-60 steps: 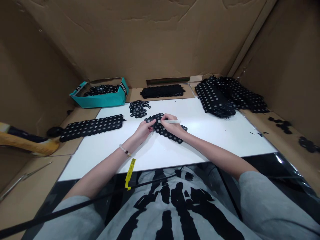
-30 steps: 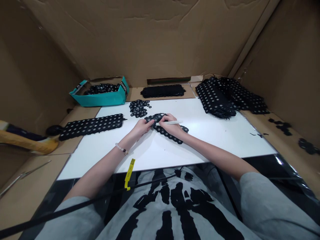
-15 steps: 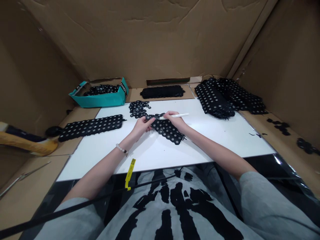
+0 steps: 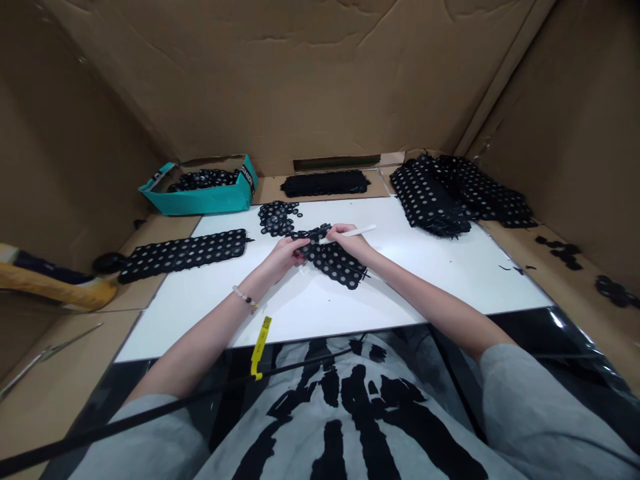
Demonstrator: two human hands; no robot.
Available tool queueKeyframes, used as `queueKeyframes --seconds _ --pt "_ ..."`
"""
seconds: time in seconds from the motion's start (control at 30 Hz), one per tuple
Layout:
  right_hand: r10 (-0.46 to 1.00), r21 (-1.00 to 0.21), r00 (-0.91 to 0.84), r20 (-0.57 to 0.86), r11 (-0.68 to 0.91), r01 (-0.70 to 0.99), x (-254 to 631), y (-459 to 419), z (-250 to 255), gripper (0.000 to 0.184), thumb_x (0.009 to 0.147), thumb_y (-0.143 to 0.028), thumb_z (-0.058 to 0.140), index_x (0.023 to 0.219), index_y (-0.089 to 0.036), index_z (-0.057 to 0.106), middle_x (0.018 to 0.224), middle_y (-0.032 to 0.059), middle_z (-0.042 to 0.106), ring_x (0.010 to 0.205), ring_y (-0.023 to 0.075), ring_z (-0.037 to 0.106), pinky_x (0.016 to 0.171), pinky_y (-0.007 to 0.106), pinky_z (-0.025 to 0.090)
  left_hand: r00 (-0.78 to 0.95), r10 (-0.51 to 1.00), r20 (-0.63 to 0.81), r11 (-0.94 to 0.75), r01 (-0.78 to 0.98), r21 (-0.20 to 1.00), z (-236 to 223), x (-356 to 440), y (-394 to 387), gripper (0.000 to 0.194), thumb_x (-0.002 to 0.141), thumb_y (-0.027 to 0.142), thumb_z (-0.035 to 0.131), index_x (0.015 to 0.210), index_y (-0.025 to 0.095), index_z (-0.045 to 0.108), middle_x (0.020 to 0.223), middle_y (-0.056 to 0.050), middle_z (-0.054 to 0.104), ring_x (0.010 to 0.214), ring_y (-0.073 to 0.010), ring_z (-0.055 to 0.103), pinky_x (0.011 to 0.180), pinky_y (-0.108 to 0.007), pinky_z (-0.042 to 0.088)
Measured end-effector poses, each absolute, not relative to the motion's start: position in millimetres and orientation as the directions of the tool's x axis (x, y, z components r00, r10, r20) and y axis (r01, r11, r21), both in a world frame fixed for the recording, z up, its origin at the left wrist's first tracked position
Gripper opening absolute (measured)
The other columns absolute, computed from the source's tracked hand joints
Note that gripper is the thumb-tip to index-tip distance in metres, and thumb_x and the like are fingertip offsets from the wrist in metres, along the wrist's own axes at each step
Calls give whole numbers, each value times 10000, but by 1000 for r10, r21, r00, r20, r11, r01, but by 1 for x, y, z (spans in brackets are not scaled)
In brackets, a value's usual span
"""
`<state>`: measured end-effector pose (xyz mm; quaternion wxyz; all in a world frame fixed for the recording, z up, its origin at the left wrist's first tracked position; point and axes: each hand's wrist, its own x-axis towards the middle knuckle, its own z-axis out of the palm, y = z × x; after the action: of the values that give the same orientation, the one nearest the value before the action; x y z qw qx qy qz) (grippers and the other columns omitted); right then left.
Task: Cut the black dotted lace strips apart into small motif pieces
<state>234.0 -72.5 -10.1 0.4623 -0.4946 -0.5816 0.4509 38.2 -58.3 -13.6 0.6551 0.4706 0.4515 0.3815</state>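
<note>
A black strip with rows of pale dots (image 4: 340,263) lies at a slant over the white board (image 4: 240,313). My left hand (image 4: 286,253) pinches the strip's left end between thumb and fingers. Closed around a white pen-like tool (image 4: 361,231) is my right hand (image 4: 349,241), and the tool's tip end points left at the strip's upper part. What the tip touches is too small to make out. Just beyond my left hand, a loose cluster of small round black pieces with pale centres (image 4: 276,219) rests on the board.
A teal box (image 4: 210,203) at back left holds more round pieces. Another dotted strip (image 4: 185,255) lies left, a dark bundle (image 4: 325,183) at the back, and stacked dotted strips (image 4: 430,200) at back right. Scissors (image 4: 50,352) lie far left. Cardboard walls (image 4: 320,80) enclose the space.
My left hand and its wrist have turned slightly, with the thumb a little further right on the strip. The pen-like tool has shifted very slightly; the rest stays put.
</note>
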Motion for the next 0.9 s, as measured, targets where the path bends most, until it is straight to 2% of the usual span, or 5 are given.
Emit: queueKeyframes --seconds 0.1,0.23,0.53,0.67,0.9 --pt "993 -980 -77 90 102 168 233 -74 -10 144 680 -315 564 611 -190 586 690 -14 601 762 164 535 749 271 391 318 919 -232 248 -11 969 -14 36 -59 289 686 302 785 657 155 538 523 21 504 437 -83 464 415 -224 333" --pt "992 -982 -65 107 116 150 233 -75 -7 144 686 -325 567 634 -196 604 703 -12 619 777 171 552 764 274 400 361 898 -252 257 37 966 -13 33 -59 348 673 322 818 651 165 508 531 25 502 438 -75 462 425 -222 328" --pt "992 -974 -45 122 128 186 233 -74 -10 140 700 -313 548 638 -198 596 693 -20 609 766 168 548 772 281 403 311 913 -266 305 -86 948 -12 37 -59 400 646 264 818 610 188 428 488 45 455 431 -67 416 425 -227 289" --pt "992 -972 -43 119 125 199 233 -76 -8 136 699 -308 544 636 -198 592 709 -16 626 783 174 563 772 287 400 272 919 -285 326 -120 938 -12 39 -60 408 613 235 833 644 184 429 529 61 450 449 -48 387 416 -205 247" --pt "994 -968 -28 103 107 226 230 -77 -10 133 697 -311 547 644 -202 601 726 -14 642 790 176 574 771 292 409 263 920 -291 325 -96 941 -13 39 -60 410 617 251 829 630 186 425 524 64 418 452 -52 380 408 -204 247"
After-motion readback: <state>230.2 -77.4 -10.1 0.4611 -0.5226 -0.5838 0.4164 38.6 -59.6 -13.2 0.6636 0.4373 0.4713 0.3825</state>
